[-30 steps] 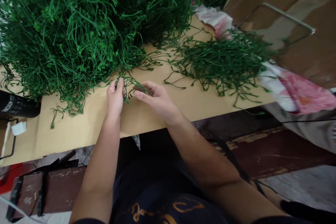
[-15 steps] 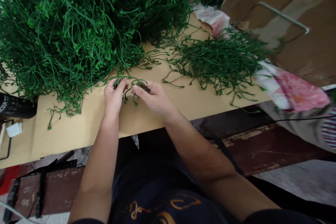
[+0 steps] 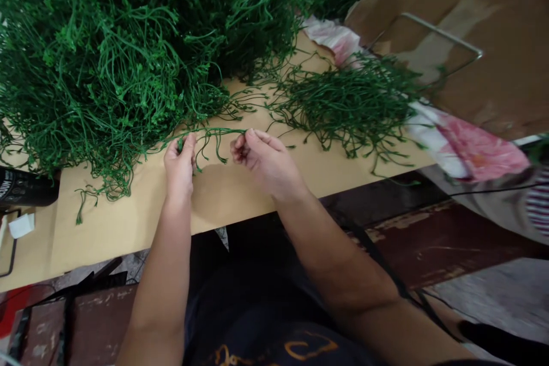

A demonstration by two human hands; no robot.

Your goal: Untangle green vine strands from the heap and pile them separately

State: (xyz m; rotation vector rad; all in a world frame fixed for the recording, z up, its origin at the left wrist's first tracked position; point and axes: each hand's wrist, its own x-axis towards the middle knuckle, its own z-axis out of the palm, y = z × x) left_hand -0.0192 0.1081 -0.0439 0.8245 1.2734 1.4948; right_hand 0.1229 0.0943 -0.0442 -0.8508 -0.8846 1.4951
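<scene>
Thin green plastic-looking stems (image 3: 214, 131) with small tips stretch between my two hands just above the table. My left hand (image 3: 180, 163) is closed on one end of them, a bit of green showing between thumb and fingers. At the other end my right hand (image 3: 268, 160) pinches the stems between thumb and forefinger, its other fingers curled in. A large tangled heap of the same green stems (image 3: 107, 68) rises behind my left hand. Beyond my right hand lies a smaller, flatter pile of stems (image 3: 343, 103).
Tan paper or board (image 3: 128, 223) covers the table. A black bottle (image 3: 28, 186) lies at the left edge, near a white scrap (image 3: 21, 226). Pink-and-white cloth (image 3: 480, 146) lies at the right, beside a brown box (image 3: 463, 40) with a metal handle (image 3: 441, 33).
My right hand has moved right, away from my left, and the stems now span a wider gap. My left hand stays closed in nearly the same place. The view has shifted slightly.
</scene>
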